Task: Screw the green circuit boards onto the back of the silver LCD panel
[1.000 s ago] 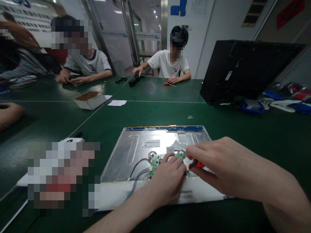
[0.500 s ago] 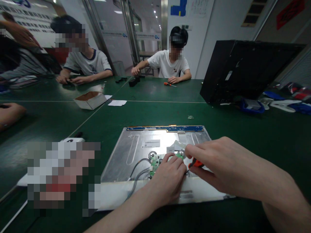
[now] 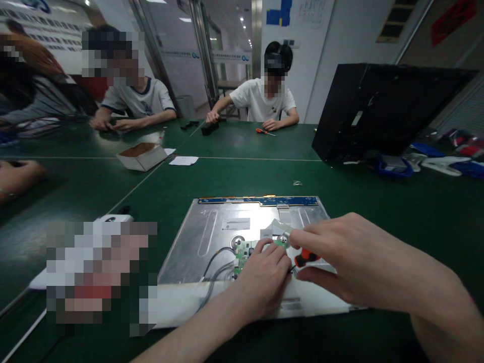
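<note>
A metal-backed display panel (image 3: 181, 252) lies in front of me, a green circuit board (image 3: 242, 248) near its middle. My left hand (image 3: 266, 269) rests over the board, fingers bent and close together; its thumb and whatever lies under the fingers are hidden. In my right hand (image 3: 333, 247) is an orange-and-black screwdriver (image 3: 308, 257), held at the handle. Its shaft points left toward my left fingertips, and the tip is out of sight. Grey cables (image 3: 212, 287) run from the board's left side. A clear film flap (image 3: 282, 227) stands up behind the board.
A large black monitor housing (image 3: 374, 111) stands at the right, with blue-handled tools (image 3: 393, 164) beside it. An open white box (image 3: 143, 157) and a paper slip (image 3: 184, 161) lie farther back. Two people sit across the table; another person's hand (image 3: 22, 176) shows at left.
The fingers and thumb of my right hand have spread slightly around the screwdriver handle, showing more of it. My left hand stays on the board. The whole view has shifted very slightly.
</note>
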The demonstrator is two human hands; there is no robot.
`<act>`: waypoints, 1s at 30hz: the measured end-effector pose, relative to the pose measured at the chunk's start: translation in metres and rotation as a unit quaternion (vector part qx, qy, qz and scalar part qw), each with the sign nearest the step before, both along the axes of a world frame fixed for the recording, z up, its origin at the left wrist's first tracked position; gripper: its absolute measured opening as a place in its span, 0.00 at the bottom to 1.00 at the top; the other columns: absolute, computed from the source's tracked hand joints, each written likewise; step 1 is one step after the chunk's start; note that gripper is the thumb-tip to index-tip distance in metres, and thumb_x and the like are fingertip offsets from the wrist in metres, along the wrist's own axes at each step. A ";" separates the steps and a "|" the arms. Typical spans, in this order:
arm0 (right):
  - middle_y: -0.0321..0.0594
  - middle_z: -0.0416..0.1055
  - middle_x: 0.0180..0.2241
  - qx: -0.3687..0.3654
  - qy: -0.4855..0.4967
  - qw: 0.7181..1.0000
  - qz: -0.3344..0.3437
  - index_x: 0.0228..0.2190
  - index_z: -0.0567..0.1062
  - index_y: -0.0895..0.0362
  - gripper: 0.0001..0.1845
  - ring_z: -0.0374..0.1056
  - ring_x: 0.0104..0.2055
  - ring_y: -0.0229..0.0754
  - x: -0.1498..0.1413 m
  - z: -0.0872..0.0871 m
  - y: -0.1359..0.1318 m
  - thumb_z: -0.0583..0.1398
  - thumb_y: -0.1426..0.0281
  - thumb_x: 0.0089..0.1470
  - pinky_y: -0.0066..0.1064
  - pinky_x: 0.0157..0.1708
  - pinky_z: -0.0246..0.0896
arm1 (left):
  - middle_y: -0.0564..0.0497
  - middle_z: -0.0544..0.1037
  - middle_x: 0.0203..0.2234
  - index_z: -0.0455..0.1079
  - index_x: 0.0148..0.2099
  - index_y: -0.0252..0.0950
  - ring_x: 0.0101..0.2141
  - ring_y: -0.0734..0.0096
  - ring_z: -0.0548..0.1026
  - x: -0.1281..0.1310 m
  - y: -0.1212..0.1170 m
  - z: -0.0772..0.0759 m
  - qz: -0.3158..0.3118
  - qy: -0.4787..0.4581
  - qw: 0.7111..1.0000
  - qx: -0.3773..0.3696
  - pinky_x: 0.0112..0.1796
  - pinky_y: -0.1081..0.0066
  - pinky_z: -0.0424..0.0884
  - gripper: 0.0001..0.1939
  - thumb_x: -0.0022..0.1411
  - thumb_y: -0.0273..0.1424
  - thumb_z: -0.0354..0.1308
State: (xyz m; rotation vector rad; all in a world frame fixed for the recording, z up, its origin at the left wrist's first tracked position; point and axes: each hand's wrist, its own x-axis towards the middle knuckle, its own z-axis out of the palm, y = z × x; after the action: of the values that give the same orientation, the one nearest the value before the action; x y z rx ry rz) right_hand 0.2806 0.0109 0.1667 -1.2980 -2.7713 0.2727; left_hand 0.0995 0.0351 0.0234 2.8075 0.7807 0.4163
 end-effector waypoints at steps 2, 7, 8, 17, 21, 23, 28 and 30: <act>0.30 0.72 0.27 0.015 -0.011 1.000 -0.006 0.39 0.67 0.50 0.05 0.64 0.25 0.38 -0.001 -0.001 0.001 0.57 0.70 0.59 0.30 0.23 0.47 | 0.44 0.75 0.44 0.65 0.48 0.37 0.49 0.56 0.71 0.000 0.000 -0.001 0.002 -0.002 1.000 0.000 0.55 0.53 0.57 0.10 0.64 0.27 0.52; 0.31 0.72 0.31 -0.016 0.020 1.000 0.007 0.38 0.66 0.52 0.09 0.64 0.27 0.36 0.000 -0.001 -0.001 0.58 0.75 0.56 0.29 0.24 0.49 | 0.43 0.75 0.43 0.66 0.46 0.36 0.49 0.56 0.71 0.001 0.000 -0.002 0.003 -0.003 1.000 0.003 0.55 0.53 0.57 0.07 0.66 0.27 0.50; 0.30 0.71 0.31 -0.024 0.025 0.999 0.006 0.38 0.66 0.52 0.10 0.64 0.27 0.36 0.001 0.000 -0.002 0.58 0.76 0.54 0.28 0.24 0.49 | 0.43 0.76 0.43 0.66 0.45 0.36 0.49 0.56 0.71 0.001 0.000 -0.002 0.002 -0.003 1.000 0.004 0.55 0.54 0.57 0.06 0.66 0.27 0.50; 0.29 0.69 0.30 -0.018 0.043 0.999 0.006 0.36 0.64 0.51 0.10 0.60 0.26 0.35 0.001 0.001 -0.002 0.57 0.77 0.55 0.28 0.23 0.47 | 0.43 0.76 0.42 0.65 0.43 0.35 0.48 0.56 0.72 0.001 0.000 -0.002 0.005 0.005 1.000 0.009 0.54 0.55 0.57 0.05 0.65 0.27 0.52; 0.29 0.69 0.30 -0.016 0.042 0.999 0.005 0.35 0.64 0.52 0.10 0.61 0.26 0.35 0.001 0.001 -0.002 0.58 0.78 0.54 0.28 0.23 0.47 | 0.43 0.76 0.42 0.65 0.45 0.34 0.48 0.56 0.72 0.001 0.000 -0.002 0.005 0.005 1.000 0.007 0.54 0.55 0.58 0.07 0.65 0.26 0.51; 0.29 0.70 0.30 -0.016 0.042 0.999 0.003 0.35 0.64 0.52 0.10 0.61 0.26 0.35 0.001 0.000 -0.002 0.58 0.78 0.54 0.27 0.23 0.47 | 0.43 0.76 0.43 0.65 0.46 0.35 0.48 0.56 0.72 0.001 0.000 -0.002 0.003 0.007 1.000 0.005 0.54 0.54 0.58 0.08 0.64 0.26 0.52; 0.30 0.70 0.29 -0.005 0.023 1.000 -0.009 0.36 0.65 0.51 0.06 0.62 0.25 0.36 0.001 -0.001 -0.001 0.57 0.73 0.57 0.28 0.22 0.47 | 0.43 0.75 0.44 0.65 0.45 0.35 0.49 0.55 0.71 0.001 0.000 -0.003 0.006 0.015 1.000 0.007 0.54 0.54 0.57 0.08 0.63 0.26 0.53; 0.30 0.71 0.28 -0.002 0.009 1.000 -0.015 0.36 0.65 0.51 0.04 0.63 0.25 0.37 0.001 -0.002 0.000 0.57 0.71 0.59 0.29 0.22 0.47 | 0.43 0.75 0.44 0.65 0.46 0.36 0.50 0.56 0.70 0.001 0.000 -0.003 0.003 0.017 1.000 0.010 0.55 0.54 0.57 0.09 0.63 0.27 0.53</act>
State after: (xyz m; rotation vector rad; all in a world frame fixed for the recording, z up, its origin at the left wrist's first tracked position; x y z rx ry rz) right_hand 0.2814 0.0107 0.1650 -1.3300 -2.7346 0.2866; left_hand 0.1007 0.0354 0.0201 2.8389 0.7957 0.3816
